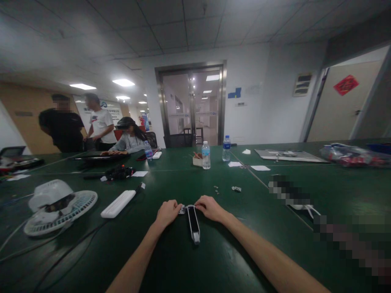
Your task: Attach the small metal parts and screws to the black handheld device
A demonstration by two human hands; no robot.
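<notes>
On the green workbench [244, 260], you are steadying a slim black-and-white device [193, 224], which is lying lengthwise and pointing toward you. At the device's far end, your left hand [167, 213] is pinching a small silver part [182, 210], its fingers [174, 205] closed together on it. Your right hand [210, 208] is gripping the far end from the other side, its fingers [198, 206] clamped on the casing. Left of the device, a white rectangular case [118, 203] and a tipped desk fan [59, 207] are resting. Beyond the device, small metal fittings [236, 189] are lying apart, a water bottle [205, 155] is standing farther back, and a seated person [130, 142] is working at the far side of the bench.
</notes>
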